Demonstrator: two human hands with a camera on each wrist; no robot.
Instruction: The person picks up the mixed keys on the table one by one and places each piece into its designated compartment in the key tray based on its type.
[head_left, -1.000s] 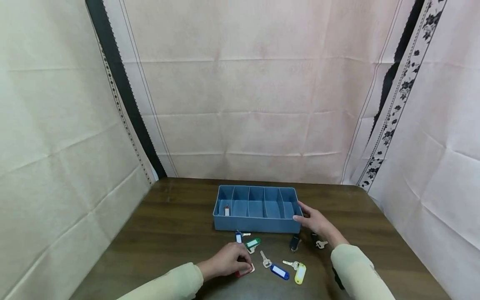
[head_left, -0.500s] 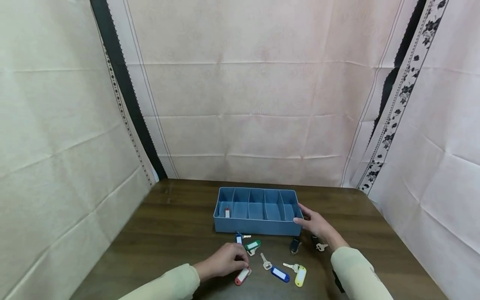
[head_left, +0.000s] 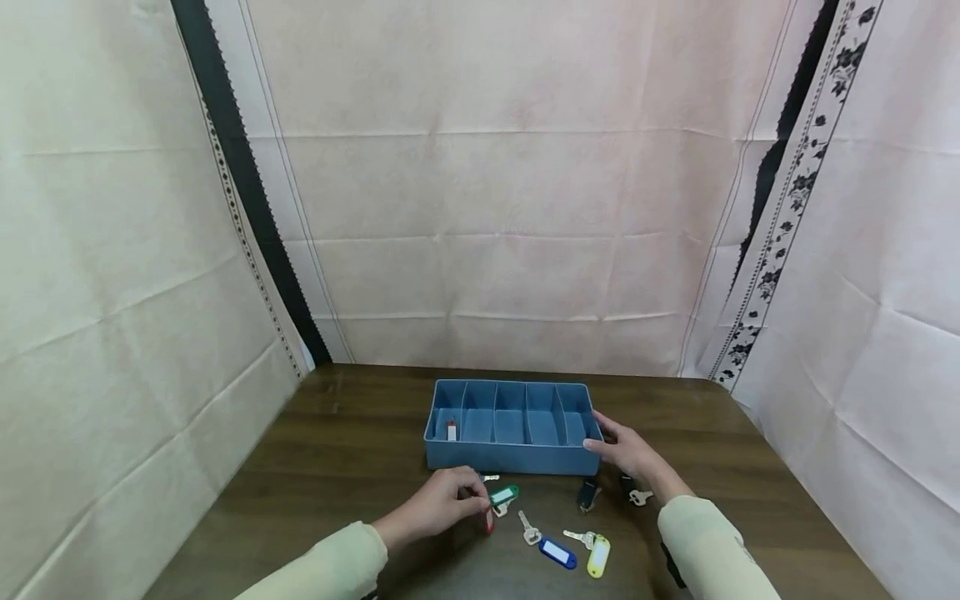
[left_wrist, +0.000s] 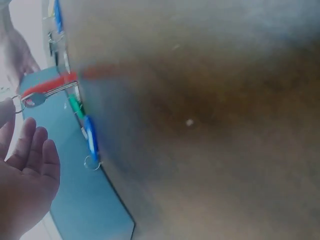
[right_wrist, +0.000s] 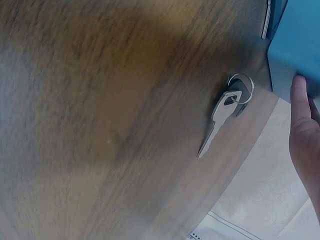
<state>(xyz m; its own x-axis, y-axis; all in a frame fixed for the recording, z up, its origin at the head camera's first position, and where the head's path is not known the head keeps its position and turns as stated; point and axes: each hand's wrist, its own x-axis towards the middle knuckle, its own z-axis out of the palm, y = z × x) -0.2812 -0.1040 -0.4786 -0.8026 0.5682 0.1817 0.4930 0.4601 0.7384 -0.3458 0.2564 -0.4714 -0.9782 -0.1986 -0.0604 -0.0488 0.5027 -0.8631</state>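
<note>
The left hand [head_left: 444, 503] pinches the ring of a red-tagged key [left_wrist: 50, 85] between thumb and finger; in the left wrist view tag and key hang off the table. In the head view the red tag [head_left: 489, 521] shows just below the fingertips. The right hand [head_left: 633, 457] holds the right end of a blue five-compartment box [head_left: 513, 457], thumb at the front corner. A red tag with a white label [head_left: 452, 431] lies in the box's leftmost compartment. Beside the left fingertips is a green-tagged key [head_left: 504, 495].
On the wooden table [head_left: 360, 450] lie a blue-tagged key [head_left: 557, 552], a yellow-tagged key [head_left: 598, 557] and a black-tagged key [head_left: 588, 495]. Another key [right_wrist: 218, 117] on a ring lies near the right hand. A further blue tag [left_wrist: 91, 137] is close to the box front.
The left hand has lifted the red-tagged key off the table and moved slightly up and left towards the box. The right hand stays on the box's end.
</note>
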